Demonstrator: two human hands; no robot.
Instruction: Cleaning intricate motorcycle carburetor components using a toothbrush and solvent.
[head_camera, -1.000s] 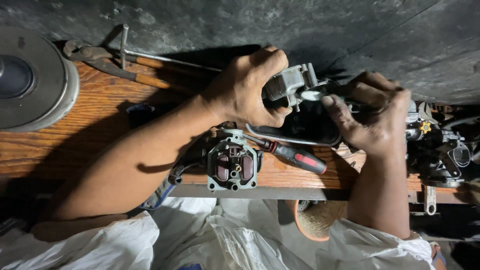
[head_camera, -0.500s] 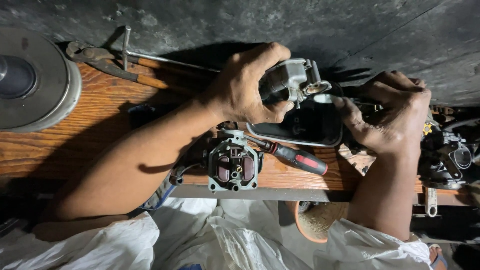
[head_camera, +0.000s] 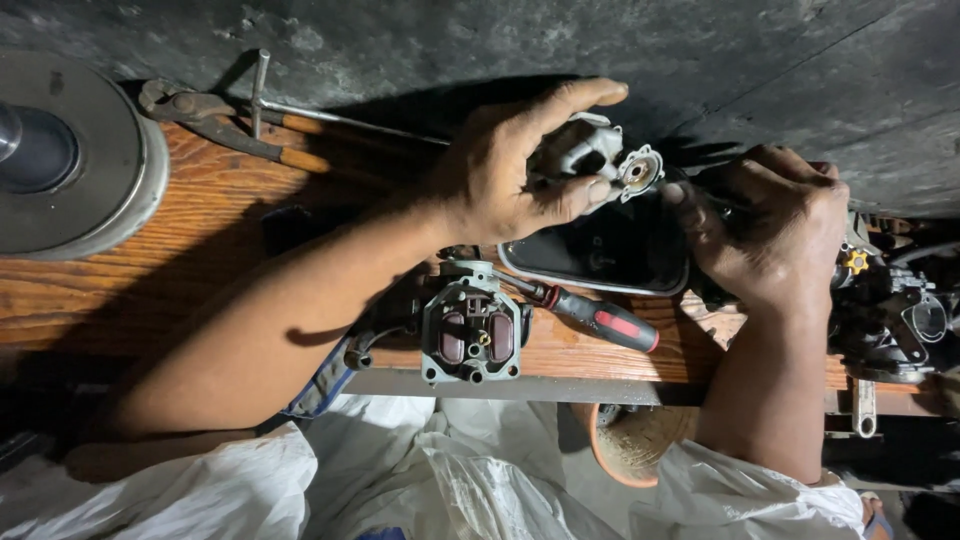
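In the head view, at upper centre of the frame, the left hand (head_camera: 505, 175) grips a small grey cast-metal carburettor part (head_camera: 598, 158) over a black shallow tray (head_camera: 610, 250). At right, the right hand (head_camera: 775, 230) is curled, perhaps pinching a thin tool against the part. A red-and-black-handled screwdriver (head_camera: 595, 317) lies on the wooden bench (head_camera: 200, 260) below.

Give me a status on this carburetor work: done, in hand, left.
Done: one carburetor body lies opened on the wooden bench. In hand: left hand grips a small metal carburetor part; right hand works at it. Left: screwdriver and black tray lie unused.
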